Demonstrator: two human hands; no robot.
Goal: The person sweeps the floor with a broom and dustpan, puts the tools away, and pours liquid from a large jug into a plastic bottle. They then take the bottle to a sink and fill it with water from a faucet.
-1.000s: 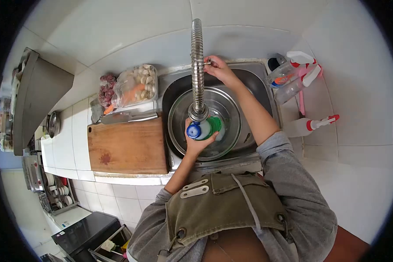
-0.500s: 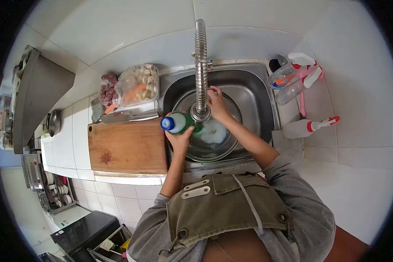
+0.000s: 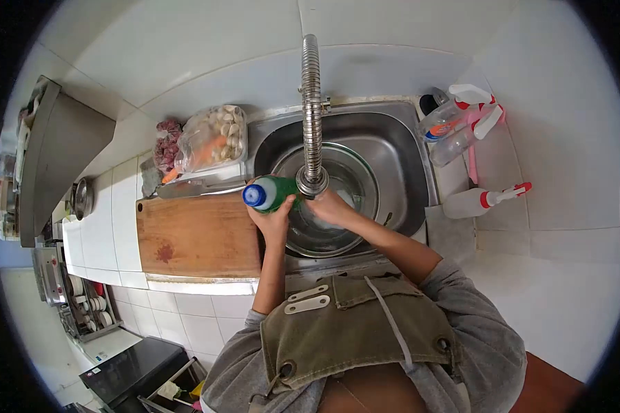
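Observation:
My left hand [image 3: 274, 219] is wrapped round a green bottle [image 3: 278, 191] with a blue cap [image 3: 254, 195], held tilted over the left side of the sink. Its cap end points left, and its other end reaches toward the faucet head [image 3: 313, 182]. My right hand [image 3: 329, 208] is just under the faucet head, close to that far end of the bottle; its fingers are hidden behind the faucet and bottle. Below both hands, a wide round bowl [image 3: 373, 189] with a clear rim sits in the steel sink [image 3: 406, 165]. Cloudy water shows inside the bowl.
Left of the sink lie a wooden cutting board [image 3: 198, 237] and a knife [image 3: 220, 186]. Behind them are a clear tub of garlic [image 3: 229, 131] and a bag of small red onions [image 3: 167, 146]. Several spray bottles [image 3: 466, 204] stand at the right.
My right hand has come from the bowl's far side down toward me, under the faucet head beside the bottle. White foam in the bowl looks reduced. The left hand still holds the bottle.

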